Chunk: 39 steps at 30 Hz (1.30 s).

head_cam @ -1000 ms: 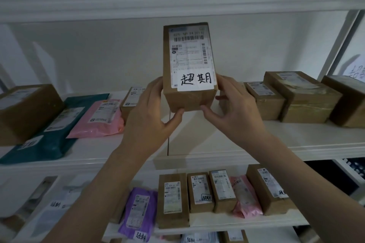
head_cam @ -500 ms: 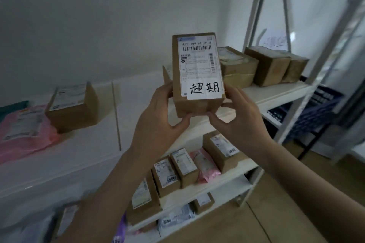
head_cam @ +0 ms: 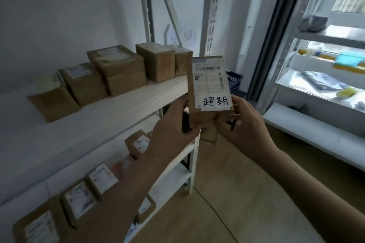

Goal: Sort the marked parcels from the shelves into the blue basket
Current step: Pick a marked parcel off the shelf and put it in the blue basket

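Observation:
A brown cardboard parcel (head_cam: 207, 85) with a shipping label and a white handwritten sticker is held upright in front of me, off the shelf's right end. My left hand (head_cam: 173, 124) grips its lower left side. My right hand (head_cam: 245, 124) grips its lower right side. A corner of the blue basket (head_cam: 234, 83) shows behind the parcel, on the floor past the shelf post; most of it is hidden.
The white shelf (head_cam: 118, 108) on the left carries several brown boxes (head_cam: 118, 69). Lower shelves hold more labelled parcels (head_cam: 79, 199). A grey rack (head_cam: 316, 61) with assorted items stands at the right. Wooden floor (head_cam: 227, 193) lies between the two racks.
The view has swung right, away from the shelves. The parcel, still held in both hands, has travelled right past the shelf's end post, and the blue basket's corner now sits behind it.

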{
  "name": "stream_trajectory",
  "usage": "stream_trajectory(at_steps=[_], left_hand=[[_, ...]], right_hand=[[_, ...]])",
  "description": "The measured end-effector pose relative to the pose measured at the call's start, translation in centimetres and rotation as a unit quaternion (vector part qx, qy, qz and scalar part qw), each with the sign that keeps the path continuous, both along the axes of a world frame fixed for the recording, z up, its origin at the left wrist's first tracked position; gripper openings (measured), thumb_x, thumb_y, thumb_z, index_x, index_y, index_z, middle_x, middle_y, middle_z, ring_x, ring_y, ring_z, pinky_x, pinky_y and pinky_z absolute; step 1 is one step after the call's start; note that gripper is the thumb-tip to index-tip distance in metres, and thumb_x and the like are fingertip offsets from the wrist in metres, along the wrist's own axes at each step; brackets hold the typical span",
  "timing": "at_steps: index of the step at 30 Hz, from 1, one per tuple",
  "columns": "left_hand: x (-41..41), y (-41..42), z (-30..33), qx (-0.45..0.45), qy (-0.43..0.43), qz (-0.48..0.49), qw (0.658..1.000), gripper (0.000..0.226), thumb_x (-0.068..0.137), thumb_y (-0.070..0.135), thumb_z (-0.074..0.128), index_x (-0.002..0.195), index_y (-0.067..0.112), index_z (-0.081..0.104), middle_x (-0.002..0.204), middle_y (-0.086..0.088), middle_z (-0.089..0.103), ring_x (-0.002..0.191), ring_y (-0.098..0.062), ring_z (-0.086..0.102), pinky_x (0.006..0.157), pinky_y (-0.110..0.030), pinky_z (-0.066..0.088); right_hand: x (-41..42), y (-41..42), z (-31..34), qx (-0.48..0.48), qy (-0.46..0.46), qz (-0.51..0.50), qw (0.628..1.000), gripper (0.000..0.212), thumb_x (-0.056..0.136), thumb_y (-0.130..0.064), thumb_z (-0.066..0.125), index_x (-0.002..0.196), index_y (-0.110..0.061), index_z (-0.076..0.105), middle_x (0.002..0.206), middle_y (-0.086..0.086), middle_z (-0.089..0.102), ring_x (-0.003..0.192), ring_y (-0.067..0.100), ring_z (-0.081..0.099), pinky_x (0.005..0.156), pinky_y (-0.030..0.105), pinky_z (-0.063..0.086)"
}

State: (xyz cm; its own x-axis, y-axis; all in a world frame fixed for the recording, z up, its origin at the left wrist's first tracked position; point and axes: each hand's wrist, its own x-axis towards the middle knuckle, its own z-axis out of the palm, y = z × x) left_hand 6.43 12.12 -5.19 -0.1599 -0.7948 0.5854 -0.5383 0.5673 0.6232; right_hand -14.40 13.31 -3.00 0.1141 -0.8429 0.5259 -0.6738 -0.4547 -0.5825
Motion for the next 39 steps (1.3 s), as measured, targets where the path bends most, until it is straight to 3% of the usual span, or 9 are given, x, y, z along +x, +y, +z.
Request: stream_trajectory(at_steps=[2, 4, 8, 12, 17, 26, 31, 34, 39], left_hand=[[-4.3, -2.1, -0.6, -0.004, -0.023, -0.001, 1.0, 0.066, 0.085, 0.034, 0.081, 0.141, 0.017, 0.051, 0.129, 0.007, 0.061, 0.109, 0.002, 0.056, 0.083, -0.003, 0.043], [-8.1, -4.3, -1.5, 0.001, -0.037, -0.001, 0.999, 0.063, 0.086, 0.033, 0.081, 0.139, 0.015, 0.052, 0.125, 0.005, 0.062, 0.105, 0.008, 0.05, 0.082, 0.001, 0.039], [-14.5, -9.5, -3.7, 0.022, -0.052, 0.004, 0.998, 0.058, 0.089, 0.038, 0.077, 0.138, 0.024, 0.05, 0.127, 0.009, 0.059, 0.11, -0.002, 0.055, 0.08, -0.015, 0.044], [-19.7, -16.0, -6.5, -0.002, -0.116, 0.037, 0.993, 0.057, 0.091, 0.027, 0.077, 0.14, 0.014, 0.052, 0.129, -0.004, 0.062, 0.117, -0.018, 0.059, 0.087, -0.03, 0.054], [-24.6, -25.5, -9.1, -0.031, -0.188, 0.067, 0.979, 0.053, 0.08, 0.01, 0.084, 0.127, 0.004, 0.06, 0.117, -0.011, 0.068, 0.102, -0.027, 0.069, 0.075, -0.038, 0.062], [-29.0, -41.2, -11.4, 0.047, -0.206, 0.082, 0.974, 0.056, 0.089, 0.032, 0.073, 0.136, 0.012, 0.049, 0.128, -0.003, 0.059, 0.113, -0.021, 0.058, 0.084, -0.035, 0.054], [-28.0, -48.4, -12.4, 0.089, -0.193, 0.136, 0.968, 0.052, 0.091, 0.044, 0.065, 0.13, 0.012, 0.052, 0.122, -0.002, 0.06, 0.11, -0.021, 0.057, 0.081, -0.036, 0.054], [-26.6, -53.4, -13.7, 0.109, -0.197, 0.189, 0.956, 0.05, 0.091, 0.044, 0.065, 0.13, 0.014, 0.055, 0.115, 0.0, 0.064, 0.107, -0.02, 0.058, 0.078, -0.035, 0.054], [-24.6, -59.8, -17.2, 0.198, -0.171, 0.269, 0.927, 0.044, 0.09, 0.036, 0.07, 0.128, 0.015, 0.059, 0.105, -0.002, 0.066, 0.101, -0.02, 0.059, 0.075, -0.03, 0.05]], right_hand=[[-3.8, -1.6, -0.4, 0.019, 0.0, -0.023, 1.0, 0.068, 0.079, -0.047, 0.067, 0.138, -0.02, 0.049, 0.132, -0.009, 0.057, 0.101, -0.003, 0.056, 0.079, 0.006, 0.049], [-7.4, -3.4, -1.0, 0.037, 0.004, -0.037, 0.999, 0.069, 0.078, -0.05, 0.066, 0.139, -0.02, 0.05, 0.132, -0.006, 0.058, 0.108, 0.002, 0.058, 0.087, 0.021, 0.055], [-13.6, -7.6, -2.5, 0.072, 0.016, -0.069, 0.995, 0.065, 0.082, -0.044, 0.07, 0.139, -0.023, 0.05, 0.133, -0.006, 0.059, 0.115, 0.011, 0.06, 0.092, 0.039, 0.057], [-18.4, -13.3, -4.7, 0.09, 0.06, -0.096, 0.989, 0.061, 0.084, -0.035, 0.074, 0.139, -0.023, 0.05, 0.132, -0.004, 0.059, 0.112, 0.017, 0.062, 0.09, 0.036, 0.056], [-22.8, -22.4, -6.9, 0.112, 0.096, -0.102, 0.984, 0.06, 0.085, -0.038, 0.072, 0.139, -0.023, 0.049, 0.131, 0.0, 0.059, 0.11, 0.024, 0.063, 0.087, 0.043, 0.056], [-26.7, -39.9, -8.0, 0.132, 0.12, -0.079, 0.981, 0.056, 0.088, -0.043, 0.065, 0.138, -0.021, 0.052, 0.129, 0.0, 0.061, 0.116, 0.021, 0.059, 0.09, 0.037, 0.051], [-25.4, -50.0, -8.6, 0.177, 0.134, -0.002, 0.975, 0.056, 0.087, -0.047, 0.063, 0.137, -0.025, 0.051, 0.133, -0.003, 0.059, 0.123, 0.018, 0.053, 0.089, 0.032, 0.043], [-23.9, -57.2, -10.0, 0.201, 0.131, 0.054, 0.969, 0.073, 0.076, -0.061, 0.057, 0.139, -0.025, 0.05, 0.134, -0.003, 0.057, 0.124, 0.017, 0.052, 0.093, 0.031, 0.043], [-20.5, -68.5, -14.7, 0.265, 0.139, 0.161, 0.941, 0.067, 0.077, -0.052, 0.065, 0.136, -0.022, 0.052, 0.132, -0.001, 0.057, 0.12, 0.019, 0.054, 0.089, 0.03, 0.044]])
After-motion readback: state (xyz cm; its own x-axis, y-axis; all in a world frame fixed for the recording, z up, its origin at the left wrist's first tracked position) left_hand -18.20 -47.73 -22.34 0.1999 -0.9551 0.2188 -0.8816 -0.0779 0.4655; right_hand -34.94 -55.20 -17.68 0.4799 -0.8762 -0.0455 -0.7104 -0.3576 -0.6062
